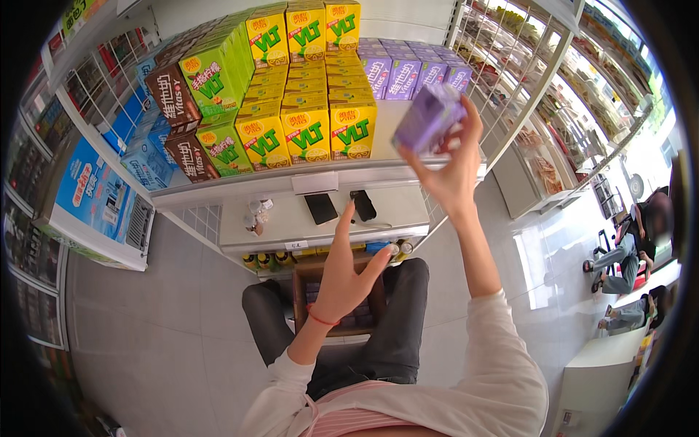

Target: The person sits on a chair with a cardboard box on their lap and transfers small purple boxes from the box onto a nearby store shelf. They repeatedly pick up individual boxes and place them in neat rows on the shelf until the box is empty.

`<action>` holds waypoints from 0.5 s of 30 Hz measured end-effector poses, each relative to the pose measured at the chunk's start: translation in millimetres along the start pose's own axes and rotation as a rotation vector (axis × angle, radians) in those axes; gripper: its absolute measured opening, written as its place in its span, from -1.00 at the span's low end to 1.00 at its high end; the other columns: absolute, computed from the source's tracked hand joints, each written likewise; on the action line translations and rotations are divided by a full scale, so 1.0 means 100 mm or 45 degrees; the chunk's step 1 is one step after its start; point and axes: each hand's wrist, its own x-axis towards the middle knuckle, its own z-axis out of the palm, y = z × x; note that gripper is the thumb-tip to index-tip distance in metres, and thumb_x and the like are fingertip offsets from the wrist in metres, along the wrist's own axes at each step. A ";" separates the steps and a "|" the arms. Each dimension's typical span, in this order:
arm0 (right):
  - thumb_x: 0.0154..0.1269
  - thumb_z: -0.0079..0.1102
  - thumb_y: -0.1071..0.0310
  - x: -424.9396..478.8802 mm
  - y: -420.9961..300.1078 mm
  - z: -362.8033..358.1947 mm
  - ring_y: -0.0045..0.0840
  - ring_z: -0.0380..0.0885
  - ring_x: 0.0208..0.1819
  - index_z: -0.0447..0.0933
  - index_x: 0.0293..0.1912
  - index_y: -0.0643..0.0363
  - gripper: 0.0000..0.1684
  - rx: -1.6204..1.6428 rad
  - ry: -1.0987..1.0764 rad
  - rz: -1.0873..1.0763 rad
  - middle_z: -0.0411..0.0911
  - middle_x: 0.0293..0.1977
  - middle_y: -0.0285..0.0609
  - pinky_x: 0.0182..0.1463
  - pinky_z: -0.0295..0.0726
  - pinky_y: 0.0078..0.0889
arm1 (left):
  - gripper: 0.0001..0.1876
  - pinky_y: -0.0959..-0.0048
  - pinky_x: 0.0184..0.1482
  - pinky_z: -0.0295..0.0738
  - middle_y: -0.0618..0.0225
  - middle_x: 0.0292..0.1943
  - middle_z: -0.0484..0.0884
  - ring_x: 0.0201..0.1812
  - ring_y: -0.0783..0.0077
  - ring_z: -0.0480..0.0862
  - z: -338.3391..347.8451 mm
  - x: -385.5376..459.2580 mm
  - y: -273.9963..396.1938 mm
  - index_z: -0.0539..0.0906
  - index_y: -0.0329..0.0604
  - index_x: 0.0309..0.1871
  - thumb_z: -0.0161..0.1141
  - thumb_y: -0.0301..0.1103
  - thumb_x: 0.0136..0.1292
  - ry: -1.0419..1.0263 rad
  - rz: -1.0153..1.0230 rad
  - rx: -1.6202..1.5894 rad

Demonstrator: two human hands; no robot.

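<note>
My right hand [453, 164] grips a purple drink carton [428, 117], blurred and tilted, at the right end of the white shelf [262, 178]. Behind it, rows of purple Vitasoy cartons [403, 74] stand on the shelf. My left hand [349, 267] holds nothing, thumb and index finger apart, over an open cardboard box [299, 297] between the knees. Purple cartons lie inside the box, partly hidden by that hand. Yellow VLT lemon tea cartons [352, 131] are stacked left of the purple ones, followed by green cartons [221, 145] and brown Vitasoy cartons [191, 155].
The lower shelf [273, 224] holds two dark phone-like objects [321, 208] and small clear items [255, 218]. Bottles [265, 260] stand beneath it. A blue-fronted freezer [98, 191] is at left. White wire panels flank the shelf. People [628, 257] sit at far right.
</note>
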 end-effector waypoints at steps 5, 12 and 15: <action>-0.31 0.55 0.21 0.70 0.56 0.60 -0.06 0.55 -0.25 0.06 0.23 0.15 0.12 -0.209 -0.084 -0.152 0.33 -0.04 0.14 -0.22 0.59 -0.14 | -0.32 0.20 0.31 0.16 0.11 0.36 0.16 0.37 0.25 0.19 0.06 -0.41 -0.52 0.11 -0.21 0.39 0.16 -0.25 0.29 -0.135 -0.253 0.025; -0.29 0.54 0.26 0.88 0.76 1.05 0.05 0.54 -0.25 0.02 0.29 -0.02 0.15 -0.376 -0.319 -0.050 0.28 -0.06 0.20 -0.20 0.58 -0.11 | -0.30 0.29 0.23 0.29 -0.16 0.16 0.40 0.23 0.02 0.40 -0.05 -1.05 -1.70 0.27 -0.44 0.23 0.14 -0.01 0.24 -0.237 -0.580 0.294; -0.21 0.50 0.32 0.90 0.99 1.06 0.05 0.53 -0.23 0.00 0.31 -0.02 0.13 -0.212 -0.415 -0.115 0.29 -0.06 0.19 -0.17 0.58 -0.11 | -0.36 0.31 0.15 0.40 -0.05 0.11 0.47 0.15 0.11 0.50 -0.17 -1.31 -2.04 0.32 -0.36 0.19 0.18 -0.02 0.23 -0.239 -0.826 0.368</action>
